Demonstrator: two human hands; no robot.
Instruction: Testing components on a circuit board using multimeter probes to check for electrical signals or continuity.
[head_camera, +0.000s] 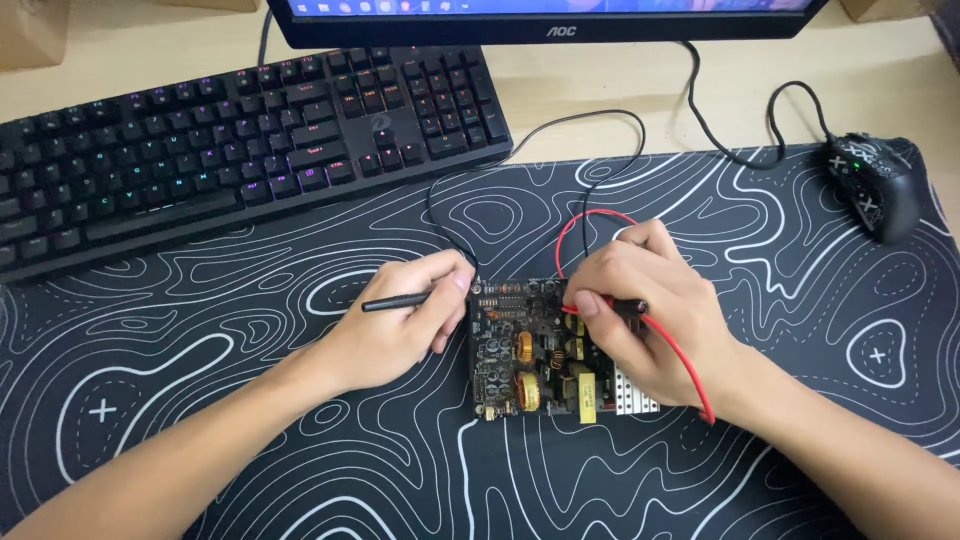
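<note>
While the left hand (400, 325) grips a black probe (395, 300) and the right hand (640, 315) pinches a red-wired probe (625, 306), either tip may slip across the dark component-packed circuit board (530, 350), shorting neighbouring contacts.

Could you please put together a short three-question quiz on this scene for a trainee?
1. True or false: the left hand holds a black probe at the edge of the circuit board.
2. What colour is the lead at the right hand? A) red B) green C) white
3. What lies at the far right of the patterned desk mat?

Key: 1. True. 2. A, the red lead. 3. A black mouse.
</note>
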